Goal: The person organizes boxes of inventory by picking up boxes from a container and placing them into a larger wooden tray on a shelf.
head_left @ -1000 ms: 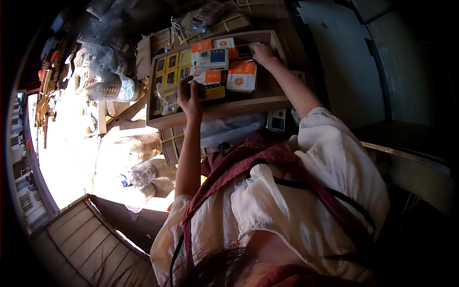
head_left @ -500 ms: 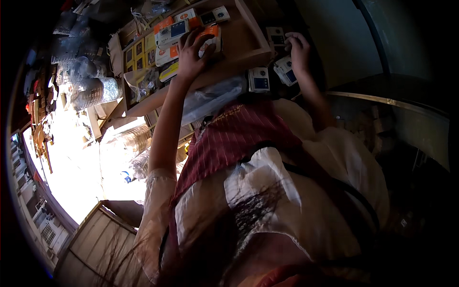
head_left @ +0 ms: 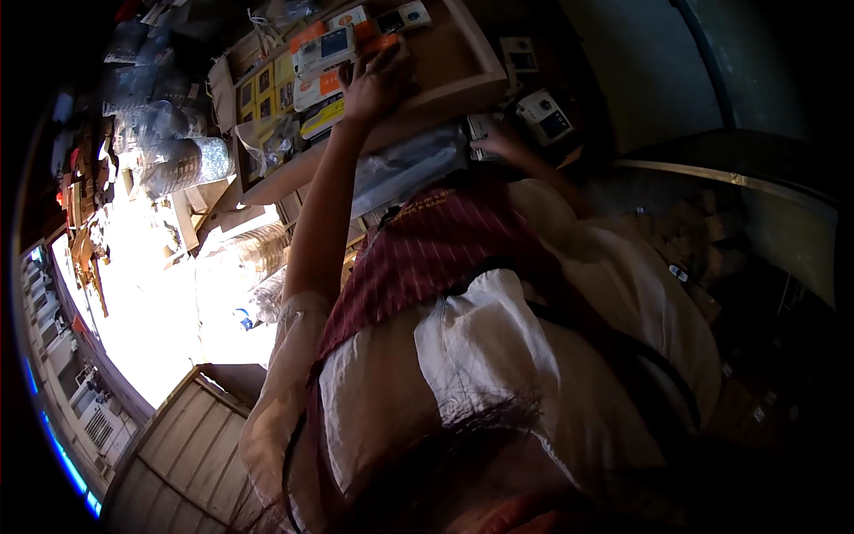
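Note:
A shallow wooden tray (head_left: 442, 100) at the top of the view holds small cartons. My left hand (head_left: 375, 84) reaches into it, fingers apart and bent over an orange and white carton (head_left: 388, 44). Beside those fingers lies a white carton with a dark blue panel (head_left: 326, 52), on top of other cartons. Outside the tray's near right corner, my right hand (head_left: 500, 140) has its fingers on a small white box (head_left: 479, 127) and partly covers it. Another white box with a dark panel (head_left: 545, 117) lies to its right, and a third box (head_left: 519, 55) farther back.
Yellow cartons (head_left: 265, 92) and a clear plastic bag (head_left: 271, 147) fill the tray's left side. Clear plastic sheeting (head_left: 405, 173) lies between the tray and my apron. Plastic-wrapped bundles (head_left: 187, 165) are stacked at the left. A wooden ledge (head_left: 685, 170) runs along the right.
My right hand has come nearer and to the left, from beside the farther boxes onto the near small white box. My left hand stays over the orange carton, its fingers more bent.

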A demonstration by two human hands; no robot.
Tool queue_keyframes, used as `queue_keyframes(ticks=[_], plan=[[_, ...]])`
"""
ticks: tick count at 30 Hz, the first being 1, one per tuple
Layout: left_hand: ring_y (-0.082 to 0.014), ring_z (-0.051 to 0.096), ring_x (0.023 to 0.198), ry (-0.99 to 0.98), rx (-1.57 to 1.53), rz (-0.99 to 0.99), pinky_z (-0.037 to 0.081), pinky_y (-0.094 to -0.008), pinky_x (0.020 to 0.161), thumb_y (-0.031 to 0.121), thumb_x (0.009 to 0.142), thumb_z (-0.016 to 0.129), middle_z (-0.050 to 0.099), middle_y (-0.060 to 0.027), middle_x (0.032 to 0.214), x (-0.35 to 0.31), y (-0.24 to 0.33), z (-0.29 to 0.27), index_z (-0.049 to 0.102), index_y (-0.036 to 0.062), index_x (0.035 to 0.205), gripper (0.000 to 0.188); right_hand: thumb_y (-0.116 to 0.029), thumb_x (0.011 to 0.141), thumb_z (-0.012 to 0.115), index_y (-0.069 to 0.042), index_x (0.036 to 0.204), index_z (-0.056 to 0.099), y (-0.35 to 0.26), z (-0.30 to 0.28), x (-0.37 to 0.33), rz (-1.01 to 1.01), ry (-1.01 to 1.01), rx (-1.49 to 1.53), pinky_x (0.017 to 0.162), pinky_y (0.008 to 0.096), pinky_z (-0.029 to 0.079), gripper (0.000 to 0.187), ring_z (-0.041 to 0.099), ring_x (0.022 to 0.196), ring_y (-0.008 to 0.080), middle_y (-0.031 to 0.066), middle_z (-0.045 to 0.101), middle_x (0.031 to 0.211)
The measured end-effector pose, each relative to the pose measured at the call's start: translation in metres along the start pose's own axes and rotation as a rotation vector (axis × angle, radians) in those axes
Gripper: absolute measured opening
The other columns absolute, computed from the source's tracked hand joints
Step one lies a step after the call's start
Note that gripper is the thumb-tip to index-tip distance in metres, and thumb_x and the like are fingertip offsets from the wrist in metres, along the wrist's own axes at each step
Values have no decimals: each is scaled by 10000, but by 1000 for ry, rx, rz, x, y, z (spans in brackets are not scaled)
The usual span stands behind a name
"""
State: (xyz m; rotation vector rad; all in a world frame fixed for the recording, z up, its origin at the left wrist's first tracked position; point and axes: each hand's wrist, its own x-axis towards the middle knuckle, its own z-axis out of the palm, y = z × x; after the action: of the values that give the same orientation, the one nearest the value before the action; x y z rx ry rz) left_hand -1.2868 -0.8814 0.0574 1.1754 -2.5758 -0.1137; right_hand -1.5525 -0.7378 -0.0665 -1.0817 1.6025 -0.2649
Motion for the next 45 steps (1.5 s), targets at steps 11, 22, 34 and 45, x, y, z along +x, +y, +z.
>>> queue_keyframes(ticks=[11, 22, 34, 45], plan=[[-324, 338, 1378, 57, 47, -253, 190, -569, 1100, 427, 926, 544, 380, -88, 1507, -10, 47, -7, 544, 354, 1346, 426, -154, 563, 691, -32, 1418, 465, -119, -132, -141, -337, 298, 325, 1004, 338, 417, 892, 546, 1162, 272, 147, 575, 1270], [-335, 364, 1362, 67, -62, -267, 230, -526, 1124, 347, 892, 560, 423, -103, 1478, -10, 40, -19, 582, 328, 1325, 434, -137, 625, 730, -143, 1398, 439, -296, -137, 142, -658, 183, -867, 931, 425, 509, 826, 603, 1114, 360, 188, 601, 1244], [-352, 456, 1287, 216, -89, -329, 321, -480, 1084, 402, 887, 600, 516, -145, 1378, -14, 38, -14, 596, 264, 1318, 452, -70, 931, 556, -34, 1057, 696, -202, -116, 46, -887, 581, 358, 891, 286, 480, 192, 626, 979, 137, 53, 698, 1053], [-365, 345, 1370, 136, -47, -198, 233, -568, 1079, 424, 893, 586, 331, -166, 1523, -3, 39, -8, 580, 363, 1306, 417, -459, 737, 730, -19, 1517, 158, 60, 33, 36, 66, 257, -415, 977, 445, 453, 1062, 508, 1209, 433, 314, 463, 1368]])
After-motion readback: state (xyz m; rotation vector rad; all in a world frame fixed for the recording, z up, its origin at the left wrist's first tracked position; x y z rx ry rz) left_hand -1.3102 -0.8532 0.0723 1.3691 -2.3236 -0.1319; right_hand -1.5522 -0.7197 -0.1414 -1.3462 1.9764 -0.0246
